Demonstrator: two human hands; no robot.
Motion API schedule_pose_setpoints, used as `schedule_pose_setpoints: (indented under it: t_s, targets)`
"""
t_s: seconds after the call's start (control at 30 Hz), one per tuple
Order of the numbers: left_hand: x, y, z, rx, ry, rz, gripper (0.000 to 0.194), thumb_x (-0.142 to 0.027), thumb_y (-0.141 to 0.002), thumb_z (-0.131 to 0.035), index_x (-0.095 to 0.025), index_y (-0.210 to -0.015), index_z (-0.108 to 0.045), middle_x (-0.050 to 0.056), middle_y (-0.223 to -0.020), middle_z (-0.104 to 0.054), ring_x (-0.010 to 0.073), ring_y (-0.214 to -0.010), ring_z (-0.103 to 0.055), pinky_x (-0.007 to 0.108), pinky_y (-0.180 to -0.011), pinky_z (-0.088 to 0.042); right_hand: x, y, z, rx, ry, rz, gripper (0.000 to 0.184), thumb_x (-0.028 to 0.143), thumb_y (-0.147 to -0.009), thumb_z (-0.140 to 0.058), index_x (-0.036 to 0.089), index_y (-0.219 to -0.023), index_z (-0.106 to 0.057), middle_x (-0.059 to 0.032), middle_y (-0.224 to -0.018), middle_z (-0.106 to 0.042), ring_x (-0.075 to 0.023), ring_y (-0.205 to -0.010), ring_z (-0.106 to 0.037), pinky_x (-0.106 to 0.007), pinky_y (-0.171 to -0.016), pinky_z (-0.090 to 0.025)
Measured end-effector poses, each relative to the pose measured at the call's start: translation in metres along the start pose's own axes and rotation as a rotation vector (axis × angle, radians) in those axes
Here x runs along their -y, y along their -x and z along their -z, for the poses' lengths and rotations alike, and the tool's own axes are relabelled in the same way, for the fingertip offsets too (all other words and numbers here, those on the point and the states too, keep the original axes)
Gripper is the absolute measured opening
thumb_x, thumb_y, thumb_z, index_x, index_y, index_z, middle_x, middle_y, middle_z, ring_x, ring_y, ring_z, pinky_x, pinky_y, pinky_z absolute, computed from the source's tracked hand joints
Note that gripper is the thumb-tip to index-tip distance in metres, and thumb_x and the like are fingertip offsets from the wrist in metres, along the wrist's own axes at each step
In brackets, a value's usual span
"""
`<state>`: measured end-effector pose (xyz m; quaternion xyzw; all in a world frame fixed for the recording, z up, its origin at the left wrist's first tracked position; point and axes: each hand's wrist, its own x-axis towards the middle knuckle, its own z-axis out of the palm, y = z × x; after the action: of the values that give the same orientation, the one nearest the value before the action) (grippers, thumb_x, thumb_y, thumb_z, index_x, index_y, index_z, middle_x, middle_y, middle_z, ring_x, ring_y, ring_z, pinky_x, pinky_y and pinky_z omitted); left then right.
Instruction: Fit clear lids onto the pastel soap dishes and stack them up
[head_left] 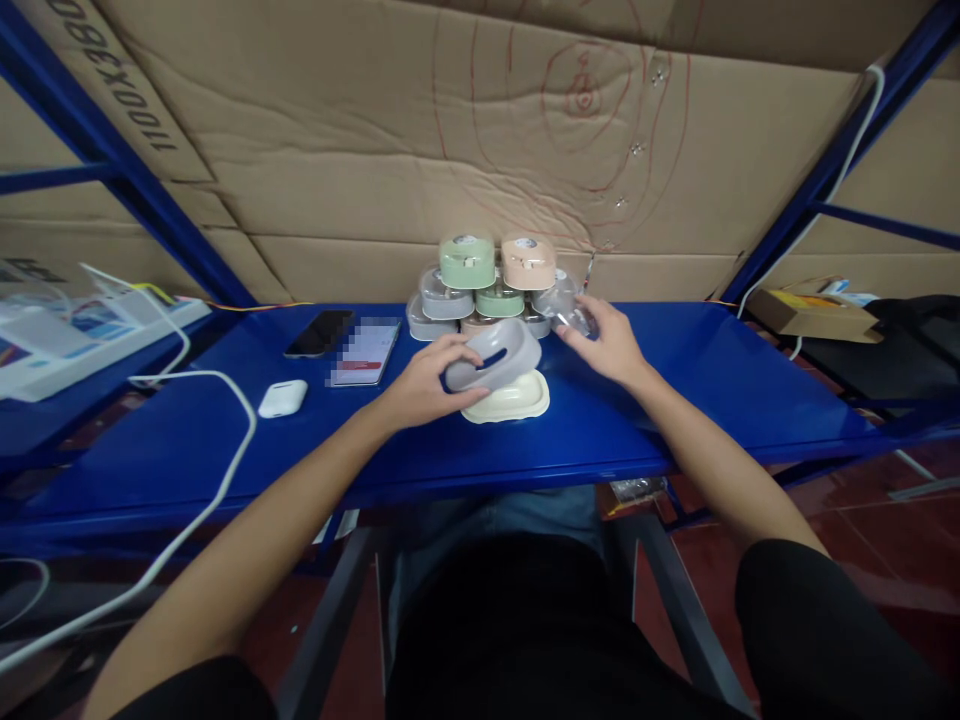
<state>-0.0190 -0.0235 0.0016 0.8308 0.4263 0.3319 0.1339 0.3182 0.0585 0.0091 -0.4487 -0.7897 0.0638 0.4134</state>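
Observation:
My left hand [433, 381] grips a grey plastic dish [514, 350] by its left end, fingers over the rim and thumb beneath. The dish is tilted, and a long dark slot shows in it. Just under it, a cream oval plastic piece [514, 400] lies on the blue table. Farther right, my right hand [604, 340] is closed on a clear plastic lid [576, 318], raised in front of the stack's right side. Behind both hands stand several stacked small boxes with clear lids, among them a green box [466, 265] and a peach box [529, 265] on top.
Left on the blue table [720, 390] lie a dark phone [320, 333], a lit phone [367, 352] and a white earbud case [283, 398]. A white cable [244, 460] crosses the left side. Cardboard [337, 130] backs the table; an open carton [814, 315] sits at right.

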Motion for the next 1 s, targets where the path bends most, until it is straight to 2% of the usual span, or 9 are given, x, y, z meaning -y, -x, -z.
schedule_pose_setpoints:
  t_s: [0.03, 0.1, 0.17, 0.3, 0.4, 0.5, 0.63, 0.77, 1.0]
  targets:
    - [-0.003, 0.001, -0.004, 0.053, 0.009, 0.003, 0.044, -0.057, -0.089, -0.081, -0.026, -0.119, -0.073, 0.011, -0.144, -0.071, 0.0389, -0.146, -0.063, 0.056, -0.127, -0.049, -0.006, -0.002, 0.003, -0.047, 0.0, -0.056, 0.086, 0.082, -0.092, -0.066, 0.019, -0.149, -0.072, -0.0199, -0.135, -0.08, -0.041, -0.12, -0.077, -0.065, -0.111, -0.061]
    - [-0.008, 0.002, -0.012, 0.152, 0.009, 0.047, 0.061, -0.059, -0.084, -0.086, -0.026, -0.132, -0.069, 0.012, -0.146, -0.07, 0.0406, -0.142, -0.066, 0.056, -0.124, -0.051, -0.012, -0.005, 0.008, -0.116, -0.018, -0.104, 0.087, 0.084, -0.093, -0.063, 0.018, -0.149, -0.072, -0.0201, -0.133, -0.08, -0.0399, -0.117, -0.078, -0.064, -0.108, -0.062]
    - [-0.011, 0.002, -0.016, 0.188, 0.001, 0.113, 0.079, -0.06, -0.081, -0.09, -0.025, -0.145, -0.061, 0.014, -0.152, -0.069, 0.043, -0.142, -0.066, 0.058, -0.124, -0.052, -0.007, -0.004, 0.008, -0.122, -0.052, -0.03, 0.087, 0.085, -0.094, -0.062, 0.021, -0.151, -0.07, -0.0181, -0.136, -0.08, -0.0391, -0.12, -0.077, -0.063, -0.109, -0.061]
    - [-0.007, 0.002, -0.022, 0.161, 0.074, 0.16, 0.104, -0.061, -0.074, -0.096, -0.023, -0.159, -0.049, 0.019, -0.163, -0.061, 0.0482, -0.151, -0.06, 0.062, -0.126, -0.049, 0.03, 0.008, -0.008, 0.068, -0.115, 0.276, 0.087, 0.081, -0.092, -0.071, 0.025, -0.159, -0.065, -0.0161, -0.15, -0.074, -0.0397, -0.136, -0.071, -0.065, -0.12, -0.056]
    - [0.003, 0.002, -0.03, 0.097, 0.206, 0.149, 0.122, -0.057, -0.066, -0.102, -0.023, -0.166, -0.041, 0.022, -0.162, -0.061, 0.0504, -0.15, -0.061, 0.067, -0.125, -0.05, 0.06, 0.017, -0.023, 0.252, -0.12, 0.391, 0.085, 0.072, -0.091, -0.079, 0.026, -0.161, -0.065, -0.0157, -0.153, -0.07, -0.0404, -0.142, -0.066, -0.063, -0.122, -0.054]
    - [0.012, 0.002, -0.037, 0.042, 0.324, 0.119, 0.13, -0.051, -0.063, -0.105, -0.022, -0.169, -0.036, 0.022, -0.154, -0.065, 0.049, -0.146, -0.065, 0.068, -0.124, -0.051, 0.072, 0.022, -0.03, 0.334, -0.115, 0.403, 0.082, 0.066, -0.09, -0.082, 0.026, -0.161, -0.065, -0.0155, -0.15, -0.07, -0.0411, -0.138, -0.067, -0.063, -0.119, -0.056]
    - [0.015, 0.003, -0.04, 0.002, 0.424, 0.137, 0.144, -0.051, -0.065, -0.106, -0.02, -0.177, -0.022, 0.023, -0.15, -0.067, 0.046, -0.143, -0.068, 0.068, -0.126, -0.048, 0.065, 0.022, -0.03, 0.398, -0.124, 0.368, 0.085, 0.065, -0.09, -0.083, 0.022, -0.161, -0.065, -0.0175, -0.151, -0.068, -0.0405, -0.137, -0.07, -0.061, -0.118, -0.058]
    - [0.014, 0.003, -0.038, 0.039, 0.42, 0.145, 0.15, -0.051, -0.062, -0.107, -0.021, -0.179, -0.019, 0.024, -0.155, -0.065, 0.0482, -0.146, -0.065, 0.071, -0.128, -0.044, 0.06, 0.021, -0.031, 0.472, -0.121, 0.372, 0.086, 0.067, -0.09, -0.083, 0.022, -0.161, -0.065, -0.0176, -0.153, -0.067, -0.0404, -0.135, -0.071, -0.06, -0.116, -0.059]
    - [0.013, 0.002, -0.033, 0.126, 0.357, 0.143, 0.148, -0.05, -0.062, -0.107, -0.024, -0.179, -0.021, 0.023, -0.158, -0.066, 0.0502, -0.15, -0.063, 0.071, -0.129, -0.043, 0.068, 0.02, -0.033, 0.512, -0.034, 0.37, 0.085, 0.064, -0.089, -0.086, 0.026, -0.163, -0.065, -0.0153, -0.15, -0.067, -0.0398, -0.133, -0.07, -0.058, -0.111, -0.063]
